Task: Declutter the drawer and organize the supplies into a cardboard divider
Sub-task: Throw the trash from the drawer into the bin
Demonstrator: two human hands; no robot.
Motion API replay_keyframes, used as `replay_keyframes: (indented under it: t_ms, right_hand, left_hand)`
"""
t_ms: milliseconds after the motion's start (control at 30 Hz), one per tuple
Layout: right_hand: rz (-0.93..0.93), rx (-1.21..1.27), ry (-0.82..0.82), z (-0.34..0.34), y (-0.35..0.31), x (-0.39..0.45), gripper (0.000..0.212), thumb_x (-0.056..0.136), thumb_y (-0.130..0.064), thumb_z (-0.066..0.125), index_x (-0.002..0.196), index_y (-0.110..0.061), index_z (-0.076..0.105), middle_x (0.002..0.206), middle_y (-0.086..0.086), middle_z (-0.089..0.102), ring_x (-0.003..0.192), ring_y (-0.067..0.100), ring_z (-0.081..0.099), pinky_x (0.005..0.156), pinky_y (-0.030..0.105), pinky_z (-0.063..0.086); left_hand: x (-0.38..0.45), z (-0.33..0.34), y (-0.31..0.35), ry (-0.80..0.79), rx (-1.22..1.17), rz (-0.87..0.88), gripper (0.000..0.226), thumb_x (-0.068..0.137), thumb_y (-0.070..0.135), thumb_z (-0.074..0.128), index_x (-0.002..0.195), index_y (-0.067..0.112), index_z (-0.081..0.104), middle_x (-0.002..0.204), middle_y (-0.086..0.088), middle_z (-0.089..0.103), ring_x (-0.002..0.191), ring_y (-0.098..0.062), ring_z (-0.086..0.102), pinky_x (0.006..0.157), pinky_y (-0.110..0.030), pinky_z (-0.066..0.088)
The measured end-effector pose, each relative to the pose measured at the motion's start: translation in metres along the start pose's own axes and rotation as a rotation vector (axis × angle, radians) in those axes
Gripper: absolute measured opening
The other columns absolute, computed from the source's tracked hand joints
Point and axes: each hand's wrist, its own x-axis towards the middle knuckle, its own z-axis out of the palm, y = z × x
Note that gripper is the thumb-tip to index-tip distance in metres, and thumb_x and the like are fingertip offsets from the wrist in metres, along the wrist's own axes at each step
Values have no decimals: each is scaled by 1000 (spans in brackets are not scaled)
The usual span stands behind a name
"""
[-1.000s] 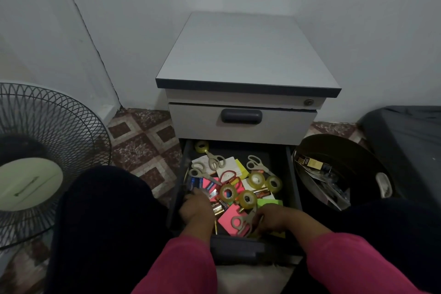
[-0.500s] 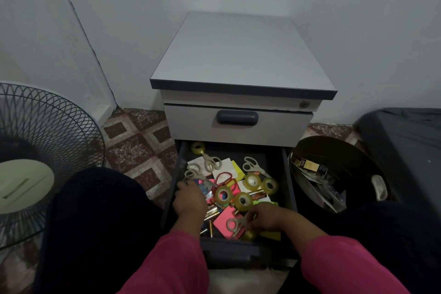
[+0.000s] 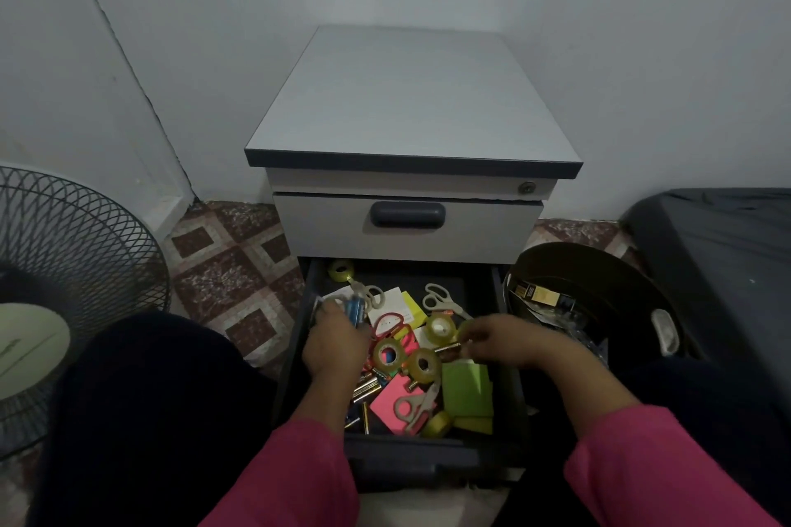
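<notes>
Nearby, fan (image 3: 64,295) left, dark bin (image 3: 599,300) right of drawer (image 3: 509,377)

Just the one wide-angle cam strapped to my head, pointing forward and down from close above my lap — it looks straight at the open bottom drawer (image 3: 509,355) of the little cabinet (image 3: 411,98) in the corner, with my knees and both forearms poking in from the bottom edge.

Clutter fills the drawer (image 3: 509,377); its back strip (image 3: 441,272) looks possibly free.
</notes>
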Motion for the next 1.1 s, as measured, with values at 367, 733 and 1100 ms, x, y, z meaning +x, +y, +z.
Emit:
replay_keyframes:
  t_ms: [367,733,1100]
  right_hand:
    - [141,109,228,-75,58,-36,30,92,-31,61,120,-20,62,101,1,59,91,17,59,71,26,48]
    - [50,78,143,-75,37,-23,37,91,-37,60,125,-21,59,125,2,54,112,18,52,92,30,44]
    - [54,100,152,-82,36,-30,39,92,-36,60,128,-21,58,126,3,56,113,19,53,96,33,44]
  left_hand:
    - [-5,20,15,32,72,114,28,88,23,55,111,11,65,111,-13,61,101,-29,53,78,-36,45]
    - [4,52,-4,150,404,503,27,70,16,76,96,12,71,104,-16,61,92,-36,55,71,-42,48]
    - [24,51,17,-122,359,456,26,90,27,53,116,20,57,112,-13,52,96,-30,56,77,-33,46]
